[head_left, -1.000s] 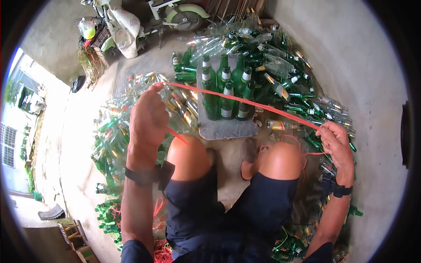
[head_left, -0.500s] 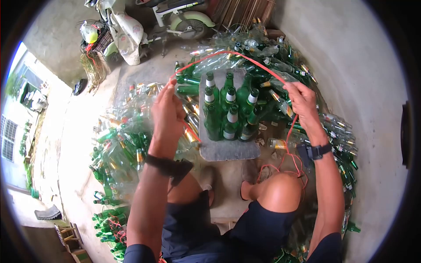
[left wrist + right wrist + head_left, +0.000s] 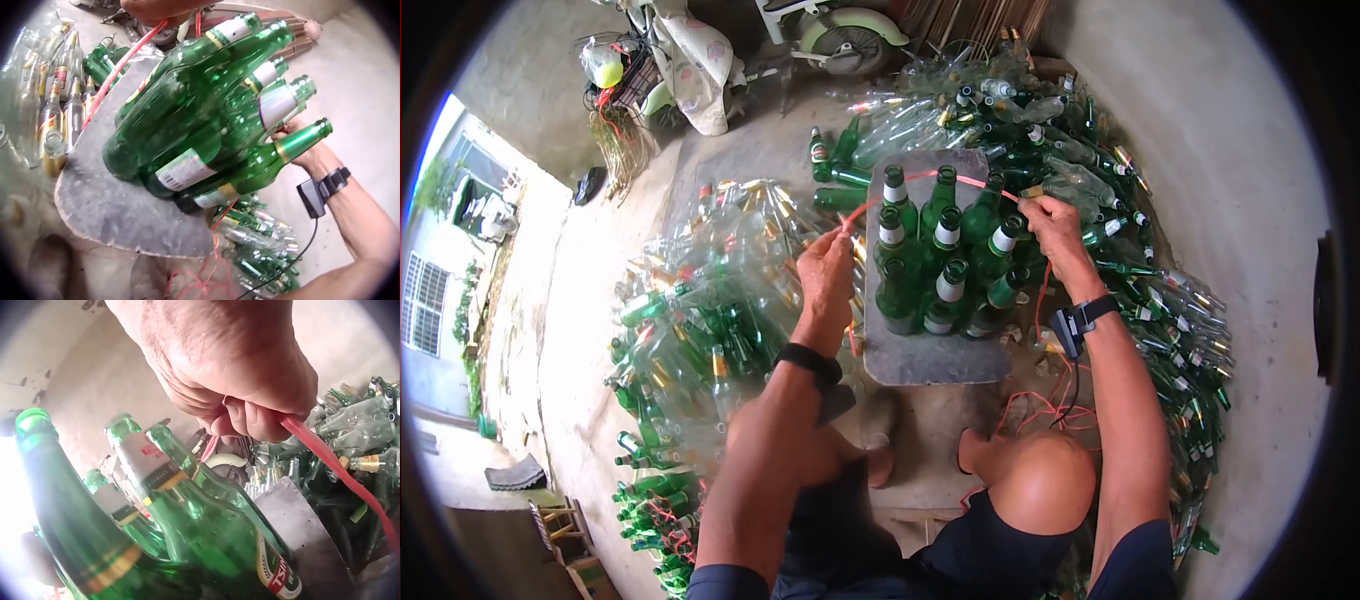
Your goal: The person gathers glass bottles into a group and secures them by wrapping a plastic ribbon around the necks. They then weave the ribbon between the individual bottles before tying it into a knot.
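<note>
Several green glass bottles [image 3: 948, 290] stand upright in a tight block on a grey board [image 3: 935, 368]. My left hand [image 3: 827, 270] pinches a red plastic twine [image 3: 322, 450] at the block's left side. On the right, my right hand [image 3: 1055, 235] grips the same twine beside the bottle necks, fingers curled round it in the right wrist view. Between the hands the twine arcs over the far row, close to the necks. One length hangs below each hand; the right one runs down to loose red loops [image 3: 1050, 410] on the floor.
Loose clear and green bottles [image 3: 710, 260] lie heaped on the left. Another bottle pile [image 3: 1160, 320] runs along the right wall. Bare knees and sandalled feet are in front of the board. A parked scooter [image 3: 850, 45] stands at the back.
Both hands have moved forward and closer together, from over the knees to either side of the bottles. The twine, first taut between them, now curves round the far side of the block.
</note>
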Motion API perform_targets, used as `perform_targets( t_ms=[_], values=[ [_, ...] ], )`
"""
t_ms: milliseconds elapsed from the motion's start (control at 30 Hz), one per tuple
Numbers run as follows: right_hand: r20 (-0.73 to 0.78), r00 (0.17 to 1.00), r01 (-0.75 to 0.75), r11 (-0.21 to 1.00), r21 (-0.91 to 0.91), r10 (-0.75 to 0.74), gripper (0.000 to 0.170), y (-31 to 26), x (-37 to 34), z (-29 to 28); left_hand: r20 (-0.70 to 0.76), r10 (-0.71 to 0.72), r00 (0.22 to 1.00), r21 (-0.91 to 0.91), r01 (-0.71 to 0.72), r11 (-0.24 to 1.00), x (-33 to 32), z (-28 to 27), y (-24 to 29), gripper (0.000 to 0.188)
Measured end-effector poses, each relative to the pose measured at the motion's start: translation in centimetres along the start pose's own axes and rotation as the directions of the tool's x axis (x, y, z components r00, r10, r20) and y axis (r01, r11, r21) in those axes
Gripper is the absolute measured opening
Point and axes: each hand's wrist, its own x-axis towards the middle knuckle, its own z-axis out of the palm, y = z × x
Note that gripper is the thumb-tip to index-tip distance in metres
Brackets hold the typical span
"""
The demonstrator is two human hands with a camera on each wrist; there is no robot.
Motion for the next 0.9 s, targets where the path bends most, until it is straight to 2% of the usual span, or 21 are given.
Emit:
perform_targets(
  t_ms=[67,100,200,233,267,367,467,600,667,767,900],
  values=[
    [-0.005,1.0,0.022,1.0,-0.002,-0.022,0.031,2.5,0.8,0.8,-0.036,-0.067,0.997,0.135,0.072,0.988,-0.3,0.4,-0.6,0.035],
    [-0.012,0.999,0.049,0.999,-0.006,-0.049,0.031,3.0,0.9,1.2,-0.014,-0.051,0.999,0.168,0.052,0.984,-0.4,0.3,-1.1,0.035],
    [-0.012,0.997,0.074,0.997,-0.031,-0.074,0.028,4.7,0.0,1.6,0.002,-0.084,0.996,0.205,0.082,0.975,-1.0,0.2,-2.8,0.034],
    [0.019,1.0,-0.001,0.998,-0.063,0.002,0.026,5.2,-0.2,1.5,0.003,-0.055,0.998,0.22,0.053,0.974,-0.7,0.0,-3.9,0.033],
    [0.019,1.0,-0.005,0.998,-0.062,0.006,0.026,5.8,-0.5,1.7,0.002,-0.058,0.998,0.223,0.056,0.973,-0.8,-0.1,-4.6,0.033],
    [0.056,0.996,0.067,0.997,-0.045,-0.065,0.023,7.6,-1.2,2.1,-0.036,-0.021,0.999,0.266,0.03,0.963,-0.5,-0.8,-7.3,0.031],
    [0.009,0.991,0.133,0.987,-0.093,-0.133,0.024,9.4,-0.4,2.4,-0.055,-0.038,0.998,0.304,0.053,0.951,0.2,-1.5,-8.4,0.03],
    [-0.027,0.997,0.068,0.979,-0.194,-0.075,0.028,9.0,0.2,2.3,-0.051,0.008,0.999,0.359,0.011,0.933,1.3,-2.2,-9.6,0.033],
    [-0.127,0.978,0.128,0.957,-0.26,-0.165,0.032,10.1,0.8,2.5,-0.051,-0.012,0.999,0.356,0.03,0.934,1.8,-2.6,-10.4,0.032],
    [-0.098,0.99,0.071,0.951,-0.3,-0.105,0.03,11.4,1.4,2.2,-0.051,0.011,0.999,0.44,0.012,0.898,2.3,-3.3,-11.1,0.032],
    [-0.09,0.99,0.084,0.956,-0.28,-0.113,0.03,12.0,0.6,2.0,-0.048,0.019,0.999,0.429,0.003,0.903,2.6,-3.7,-11.9,0.03]
  ],
)
